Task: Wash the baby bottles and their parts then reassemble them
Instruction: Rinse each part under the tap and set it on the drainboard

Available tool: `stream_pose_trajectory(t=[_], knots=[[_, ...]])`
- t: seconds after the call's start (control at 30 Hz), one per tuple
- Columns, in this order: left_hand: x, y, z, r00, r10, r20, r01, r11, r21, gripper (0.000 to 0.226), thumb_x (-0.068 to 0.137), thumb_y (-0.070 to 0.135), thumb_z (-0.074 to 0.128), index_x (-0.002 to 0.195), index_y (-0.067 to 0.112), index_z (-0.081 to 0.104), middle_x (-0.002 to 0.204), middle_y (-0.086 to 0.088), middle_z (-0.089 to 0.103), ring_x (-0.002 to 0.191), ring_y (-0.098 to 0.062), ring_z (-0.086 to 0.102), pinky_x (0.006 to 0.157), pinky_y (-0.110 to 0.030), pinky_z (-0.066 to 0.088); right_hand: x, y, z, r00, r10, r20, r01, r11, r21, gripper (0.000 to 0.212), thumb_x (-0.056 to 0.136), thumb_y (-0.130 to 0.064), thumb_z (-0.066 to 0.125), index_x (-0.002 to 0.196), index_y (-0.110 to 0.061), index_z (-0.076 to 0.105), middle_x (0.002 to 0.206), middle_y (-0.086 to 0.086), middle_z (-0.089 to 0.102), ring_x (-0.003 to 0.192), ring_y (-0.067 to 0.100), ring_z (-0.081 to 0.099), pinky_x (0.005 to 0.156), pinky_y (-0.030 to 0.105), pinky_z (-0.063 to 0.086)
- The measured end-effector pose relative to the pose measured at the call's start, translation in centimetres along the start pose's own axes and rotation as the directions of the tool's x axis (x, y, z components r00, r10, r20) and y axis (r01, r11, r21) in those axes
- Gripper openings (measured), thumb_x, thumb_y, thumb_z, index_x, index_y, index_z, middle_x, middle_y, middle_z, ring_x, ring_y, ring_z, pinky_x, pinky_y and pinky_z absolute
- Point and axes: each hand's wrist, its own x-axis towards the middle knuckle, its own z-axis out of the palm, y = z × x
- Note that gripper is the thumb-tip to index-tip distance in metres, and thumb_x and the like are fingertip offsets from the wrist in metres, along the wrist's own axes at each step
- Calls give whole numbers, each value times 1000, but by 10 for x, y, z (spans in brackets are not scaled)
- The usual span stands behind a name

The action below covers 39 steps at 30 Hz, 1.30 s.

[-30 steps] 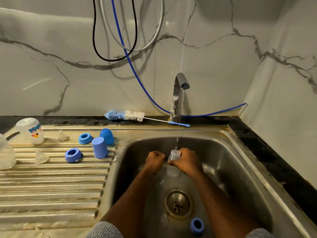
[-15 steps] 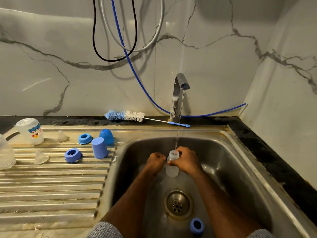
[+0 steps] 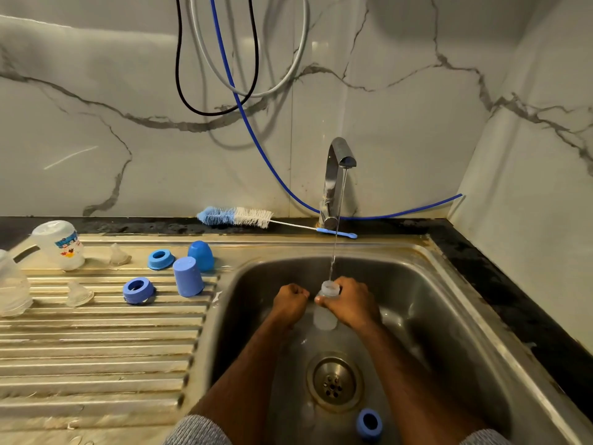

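Note:
My right hand (image 3: 353, 303) grips a small clear baby bottle (image 3: 326, 316) upright in the sink, its open mouth under the thin stream from the tap (image 3: 337, 175). My left hand (image 3: 290, 301) is curled into a fist just left of the bottle; I cannot see anything in it. A blue collar ring (image 3: 369, 422) lies in the sink near the drain. On the drainboard sit two blue rings (image 3: 138, 290) (image 3: 159, 259), two blue caps (image 3: 188, 276) (image 3: 201, 255), two clear teats (image 3: 78, 293) (image 3: 119, 255), and two clear bottles (image 3: 61, 244) (image 3: 12, 293).
A blue and white bottle brush (image 3: 237, 216) lies on the dark counter behind the sink. The steel sink basin (image 3: 449, 332) has a round drain (image 3: 333, 382). Hoses and cables (image 3: 244, 117) hang on the marble wall. A side wall stands close on the right.
Both hands and the bottle have stayed under the running water, shifting only slightly; the bottle sits a little more upright under the stream.

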Motion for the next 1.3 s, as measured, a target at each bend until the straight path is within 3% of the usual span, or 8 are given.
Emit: stream_pose_trajectory(t=[0.13, 0.3, 0.4, 0.57, 0.73, 0.9, 1.1, 1.3], knots=[[-1, 1, 1, 1000, -1, 7, 1, 1000, 1, 24, 101, 14, 52, 117, 6, 67, 122, -24, 65, 118, -40, 60, 99, -49, 51, -1, 2, 2, 993, 47, 106, -45, 999, -28, 41, 75, -52, 81, 101, -23, 71, 95, -1, 71, 90, 18, 67, 84, 39, 58], [0, -2, 1, 1000, 4, 14, -4, 1000, 5, 23, 101, 15, 53, 116, 5, 67, 108, -21, 65, 90, -26, 58, 82, -43, 52, 0, -1, 2, 995, 80, 56, -75, 993, -92, 50, 74, -60, 78, 107, -23, 68, 104, 1, 70, 95, 21, 65, 80, 33, 53], [1, -4, 0, 999, 12, 48, -14, 999, 46, 22, 99, 12, 52, 112, 5, 68, 97, -14, 61, 77, -15, 52, 61, -26, 41, 1, -3, 0, 993, 111, 26, -108, 990, -93, 58, 76, -66, 73, 112, -21, 67, 109, 3, 69, 101, 23, 65, 83, 36, 54], [-5, -1, 0, 985, -62, 164, 57, 998, 32, 23, 105, 28, 49, 122, 17, 60, 98, 0, 58, 85, -15, 58, 59, -28, 48, 5, -4, -3, 998, 40, 41, -45, 990, 131, 43, 85, -51, 73, 113, -18, 69, 106, 3, 70, 98, 21, 65, 85, 37, 55], [-8, -1, -2, 972, -124, 199, 164, 966, -198, 21, 106, 30, 44, 122, 23, 56, 114, -15, 63, 96, -29, 65, 67, -39, 61, 5, 3, -1, 969, 213, 127, -247, 867, 432, 40, 97, -53, 55, 116, -19, 63, 102, 8, 68, 80, 18, 61, 63, 31, 49], [-5, 1, 0, 996, 45, 82, -16, 946, -324, 21, 101, 15, 55, 118, 23, 64, 108, -11, 70, 91, -23, 68, 68, -35, 57, 6, 10, -1, 920, 325, 219, -388, 681, 621, 28, 105, -49, 36, 116, -28, 50, 92, 8, 64, 71, 17, 56, 64, 35, 49], [-6, 7, 3, 957, 285, 59, -245, 898, -364, 23, 96, 10, 65, 109, 28, 71, 105, -1, 75, 93, -16, 74, 72, -25, 58, -2, 16, 1, 778, 468, 419, -618, 448, 646, 56, 104, -56, 34, 104, -8, 63, 72, 8, 66, 62, 19, 58, 67, 38, 57], [-2, 8, 9, 883, 466, 60, -456, 881, -126, 35, 94, 8, 66, 127, 21, 68, 113, 5, 71, 102, -10, 70, 90, -36, 60, -2, 19, 2, 751, 453, 480, -648, 368, 667, 66, 103, -59, 33, 105, -1, 64, 84, 16, 70, 76, 24, 64, 66, 41, 58]])
